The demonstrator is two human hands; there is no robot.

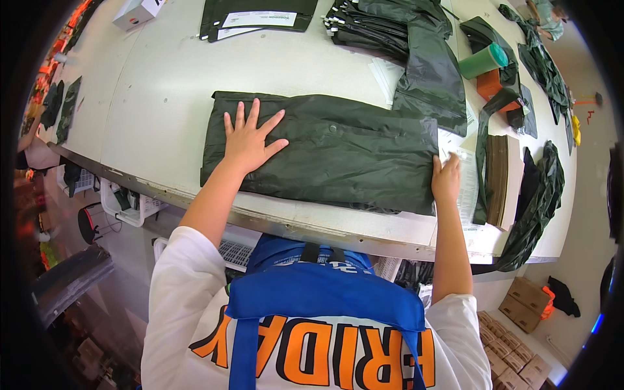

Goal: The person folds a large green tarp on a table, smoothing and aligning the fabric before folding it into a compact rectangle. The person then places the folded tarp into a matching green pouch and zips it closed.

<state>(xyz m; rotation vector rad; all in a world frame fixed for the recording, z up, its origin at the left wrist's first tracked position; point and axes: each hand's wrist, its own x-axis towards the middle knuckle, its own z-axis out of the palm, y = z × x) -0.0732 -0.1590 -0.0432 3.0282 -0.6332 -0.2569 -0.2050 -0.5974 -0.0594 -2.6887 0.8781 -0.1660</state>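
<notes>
A folded dark green waterproof garment (325,149) with a snap button lies lengthwise on the white table before me. My left hand (247,143) rests flat on its left part, fingers spread apart. At the garment's right end, my right hand (446,181) closes its thumb and fingers at the edge. White printed sheets (467,188) lie just beyond that hand, partly under it. Another length of dark green material (430,84) hangs down from a pile and reaches the garment's upper right corner.
Stacked black folded pieces (367,32) and flat black packages (260,18) lie at the far side. To the right are a green cylinder (482,61), a cardboard stack (500,182) and crumpled dark green material (539,201). White baskets (130,201) stand below the table edge (312,237).
</notes>
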